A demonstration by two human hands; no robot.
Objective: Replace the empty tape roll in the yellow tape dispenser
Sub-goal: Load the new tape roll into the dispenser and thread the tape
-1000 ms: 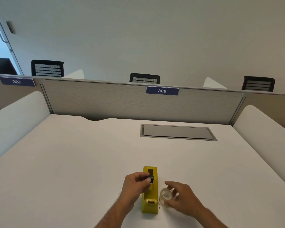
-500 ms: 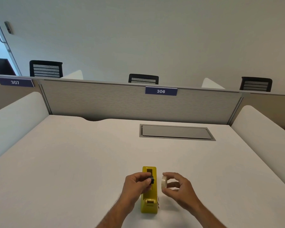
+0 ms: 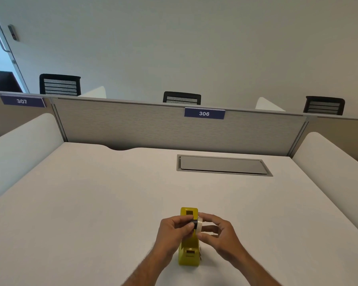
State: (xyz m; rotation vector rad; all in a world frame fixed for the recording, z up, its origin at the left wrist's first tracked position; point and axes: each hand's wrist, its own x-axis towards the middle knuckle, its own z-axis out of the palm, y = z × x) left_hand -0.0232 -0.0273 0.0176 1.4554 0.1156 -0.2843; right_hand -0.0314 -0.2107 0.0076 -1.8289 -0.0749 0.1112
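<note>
Since 0.5 s ago the right hand (image 3: 219,234) has carried the white ring-shaped tape roll (image 3: 199,225) leftward against the small black plastic hub (image 3: 192,223) pinched in the left hand's (image 3: 173,232) fingertips. Both hands grip their pieces just above the yellow plastic tape dispenser (image 3: 189,246), which stands on the white desk (image 3: 91,203) beneath them.

White tape roll (image 3: 199,225) above yellow dispenser (image 3: 189,249)
</note>
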